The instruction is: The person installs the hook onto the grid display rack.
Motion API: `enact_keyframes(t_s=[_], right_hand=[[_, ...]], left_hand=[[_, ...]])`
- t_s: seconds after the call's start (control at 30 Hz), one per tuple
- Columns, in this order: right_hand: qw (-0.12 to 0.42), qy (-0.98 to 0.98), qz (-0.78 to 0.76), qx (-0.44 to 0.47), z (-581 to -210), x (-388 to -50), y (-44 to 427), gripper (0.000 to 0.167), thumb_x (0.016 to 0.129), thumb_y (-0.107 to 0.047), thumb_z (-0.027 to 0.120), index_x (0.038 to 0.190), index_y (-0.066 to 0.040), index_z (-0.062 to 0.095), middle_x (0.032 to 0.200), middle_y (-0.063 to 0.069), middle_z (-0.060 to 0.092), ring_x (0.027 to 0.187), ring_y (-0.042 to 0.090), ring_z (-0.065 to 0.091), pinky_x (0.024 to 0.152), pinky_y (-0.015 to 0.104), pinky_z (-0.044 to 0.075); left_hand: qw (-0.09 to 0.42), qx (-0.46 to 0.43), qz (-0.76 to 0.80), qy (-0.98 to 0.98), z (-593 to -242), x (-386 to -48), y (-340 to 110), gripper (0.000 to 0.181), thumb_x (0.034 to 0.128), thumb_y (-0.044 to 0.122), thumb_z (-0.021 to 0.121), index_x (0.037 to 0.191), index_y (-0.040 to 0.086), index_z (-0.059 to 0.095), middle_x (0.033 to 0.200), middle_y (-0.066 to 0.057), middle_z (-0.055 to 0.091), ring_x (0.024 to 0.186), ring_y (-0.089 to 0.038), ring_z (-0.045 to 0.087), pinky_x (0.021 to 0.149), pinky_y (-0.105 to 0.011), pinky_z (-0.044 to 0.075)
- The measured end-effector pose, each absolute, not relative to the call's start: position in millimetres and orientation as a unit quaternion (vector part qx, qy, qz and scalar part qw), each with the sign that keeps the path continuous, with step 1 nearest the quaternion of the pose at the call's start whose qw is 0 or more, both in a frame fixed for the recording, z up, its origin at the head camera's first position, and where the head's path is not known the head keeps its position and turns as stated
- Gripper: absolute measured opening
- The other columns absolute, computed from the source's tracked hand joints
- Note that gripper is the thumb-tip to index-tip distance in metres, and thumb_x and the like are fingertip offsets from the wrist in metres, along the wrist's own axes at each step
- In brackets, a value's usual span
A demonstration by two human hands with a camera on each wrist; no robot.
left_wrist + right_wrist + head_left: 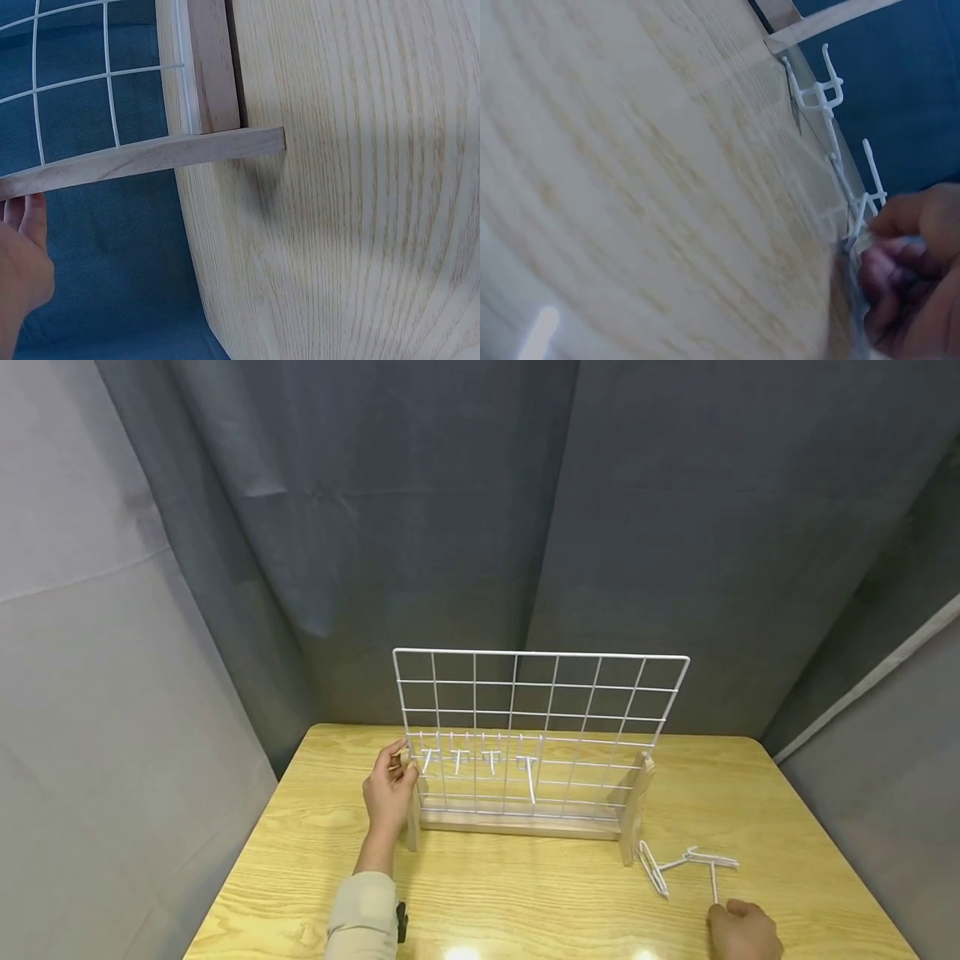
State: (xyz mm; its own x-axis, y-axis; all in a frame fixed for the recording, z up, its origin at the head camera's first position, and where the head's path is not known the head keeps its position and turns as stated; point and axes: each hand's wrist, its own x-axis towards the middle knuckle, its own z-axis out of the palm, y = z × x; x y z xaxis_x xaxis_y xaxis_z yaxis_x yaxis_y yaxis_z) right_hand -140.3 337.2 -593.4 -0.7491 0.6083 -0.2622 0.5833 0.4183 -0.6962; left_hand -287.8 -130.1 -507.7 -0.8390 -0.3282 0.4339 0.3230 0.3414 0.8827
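A white wire grid rack (525, 682) stands upright on a wooden base with two wooden side posts. Several white display hooks (459, 758) hang in a row on its lower left part. My left hand (390, 789) pinches the rack's left wooden post (150, 155) near its top; in the left wrist view its fingertips meet the post's edge. Two loose hooks lie at the right: one hook (654, 868) by the right post and another hook (712, 860) beside it. My right hand (745, 933) grips the rod of the nearer hook, its fingers curled in the right wrist view.
The rack stands on a wood-grain table (517, 902) whose far edge runs behind it. The right wooden post (636, 810) is close to the loose hooks. Dark grey curtains (420, 527) hang behind, with lighter grey cloth (112, 735) at the left.
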Motion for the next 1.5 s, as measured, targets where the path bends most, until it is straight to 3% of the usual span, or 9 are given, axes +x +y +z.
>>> enact_keyframes(t_s=[0.07, 0.17, 0.27, 0.37, 0.63, 0.77, 0.87, 1.13, 1.5], right_hand=[[0.059, -0.832, 0.420, -0.358, -596, -142, 338, 0.049, 0.087, -0.030, 0.053, 0.119, 0.008, 0.051, 0.114, 0.029, 0.055, 0.097, 0.047, 0.046, 0.077, 0.056, 0.040], [0.122, -0.814, 0.439, -0.361, -600, -147, 336, 0.046, 0.088, -0.028, 0.056, 0.120, 0.005, 0.054, 0.112, 0.025, 0.058, 0.079, 0.019, 0.058, 0.069, 0.031, 0.048], [0.161, -0.798, 0.460, -0.354, -601, -152, 333, 0.046, 0.087, -0.025, 0.061, 0.120, 0.006, 0.054, 0.112, 0.026, 0.058, 0.064, -0.008, 0.046, 0.054, 0.011, 0.041], [0.178, -0.794, 0.468, -0.346, -604, -156, 332, 0.047, 0.087, -0.026, 0.063, 0.120, 0.007, 0.055, 0.112, 0.028, 0.057, 0.058, -0.017, 0.037, 0.050, 0.007, 0.038], [0.193, -0.812, 0.426, -0.348, -618, -166, 343, 0.042, 0.085, -0.025, 0.066, 0.112, 0.007, 0.060, 0.097, 0.023, 0.063, 0.058, -0.006, 0.044, 0.058, 0.020, 0.041], [0.178, -0.826, 0.411, -0.342, -615, -166, 342, 0.041, 0.085, -0.024, 0.065, 0.111, 0.007, 0.060, 0.097, 0.024, 0.063, 0.072, 0.024, 0.059, 0.070, 0.040, 0.041], [0.152, -0.841, 0.398, -0.333, -612, -166, 341, 0.041, 0.086, -0.025, 0.063, 0.113, 0.006, 0.059, 0.101, 0.024, 0.063, 0.091, 0.042, 0.056, 0.076, 0.048, 0.040], [0.110, -0.860, 0.379, -0.323, -608, -166, 342, 0.045, 0.087, -0.031, 0.061, 0.117, 0.001, 0.057, 0.105, 0.021, 0.062, 0.095, 0.043, 0.055, 0.073, 0.051, 0.043], [0.112, -0.871, 0.362, -0.312, -615, -167, 345, 0.041, 0.088, -0.029, 0.060, 0.118, -0.001, 0.059, 0.095, 0.017, 0.064, 0.091, 0.042, 0.057, 0.068, 0.050, 0.044]], left_hand=[[0.287, 0.002, -0.572, -0.768, -507, -288, -130, 0.044, 0.0769, -0.001, 0.064, 0.117, 0.016, 0.063, 0.089, -0.009, 0.062, 0.084, -0.028, 0.066, 0.070, -0.033, 0.056], [0.282, 0.003, -0.577, -0.767, -506, -287, -130, 0.044, 0.0771, -0.001, 0.065, 0.117, 0.017, 0.063, 0.089, -0.010, 0.062, 0.084, -0.028, 0.065, 0.070, -0.032, 0.056], [0.276, 0.006, -0.576, -0.769, -506, -287, -131, 0.044, 0.0777, 0.000, 0.064, 0.118, 0.017, 0.063, 0.091, -0.009, 0.061, 0.086, -0.028, 0.065, 0.071, -0.032, 0.056], [0.274, 0.009, -0.575, -0.771, -505, -287, -133, 0.044, 0.0780, -0.001, 0.064, 0.118, 0.017, 0.062, 0.091, -0.009, 0.060, 0.088, -0.028, 0.065, 0.072, -0.032, 0.055], [0.272, 0.009, -0.576, -0.771, -503, -286, -134, 0.045, 0.0781, -0.002, 0.064, 0.119, 0.017, 0.062, 0.092, -0.011, 0.059, 0.091, -0.030, 0.064, 0.074, -0.034, 0.055], [0.270, 0.013, -0.576, -0.771, -503, -286, -134, 0.045, 0.0779, -0.003, 0.064, 0.119, 0.017, 0.062, 0.093, -0.012, 0.060, 0.091, -0.030, 0.064, 0.074, -0.035, 0.055], [0.270, 0.014, -0.576, -0.772, -502, -286, -133, 0.045, 0.0779, -0.002, 0.064, 0.118, 0.018, 0.062, 0.093, -0.011, 0.060, 0.090, -0.030, 0.064, 0.073, -0.034, 0.055], [0.268, 0.011, -0.576, -0.772, -503, -287, -131, 0.044, 0.0783, -0.002, 0.064, 0.119, 0.015, 0.062, 0.092, -0.011, 0.060, 0.088, -0.030, 0.065, 0.071, -0.033, 0.056], [0.272, 0.015, -0.571, -0.775, -505, -287, -130, 0.044, 0.0782, 0.000, 0.065, 0.118, 0.017, 0.062, 0.091, -0.009, 0.061, 0.086, -0.028, 0.065, 0.068, -0.032, 0.056]])
